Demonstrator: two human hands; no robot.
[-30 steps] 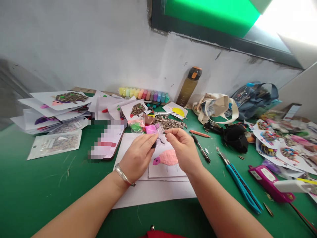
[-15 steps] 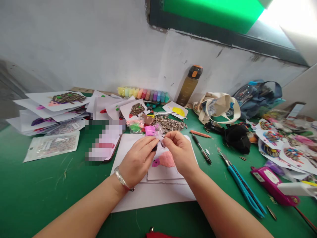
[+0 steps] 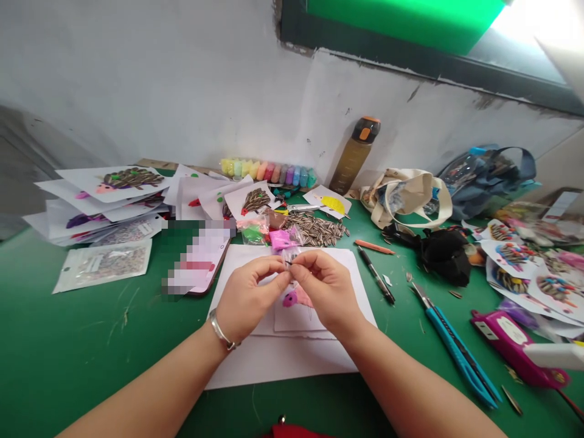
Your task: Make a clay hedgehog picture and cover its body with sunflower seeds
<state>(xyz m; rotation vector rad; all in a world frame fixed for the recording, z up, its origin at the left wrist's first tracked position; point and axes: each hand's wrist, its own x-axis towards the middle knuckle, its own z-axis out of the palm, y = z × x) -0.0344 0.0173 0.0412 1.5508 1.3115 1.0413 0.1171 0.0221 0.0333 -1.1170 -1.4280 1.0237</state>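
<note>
My left hand (image 3: 252, 296) and my right hand (image 3: 326, 293) meet fingertip to fingertip above the white paper (image 3: 255, 362). The fingers of both are pinched together around a tiny dark bit whose nature I cannot make out. Below them lies a smaller sheet with a pink clay animal shape (image 3: 302, 297) that has a magenta head; my right hand hides part of it. Just beyond the fingertips are a bright pink clay packet (image 3: 279, 239) and a pile of striped seeds (image 3: 317, 229).
At the left are a phone (image 3: 203, 258), a bead packet (image 3: 103, 266) and stacked pictures (image 3: 132, 180). Rightward lie a black pen (image 3: 376, 275), an orange pencil (image 3: 375, 247), a blue cutter (image 3: 458, 350) and a magenta glue gun (image 3: 515, 347). A bottle (image 3: 354, 156) stands by the wall.
My left fingers have changed from lying extended to a pinch, and my right fingertips have come in against them. The whole view has shifted slightly.
</note>
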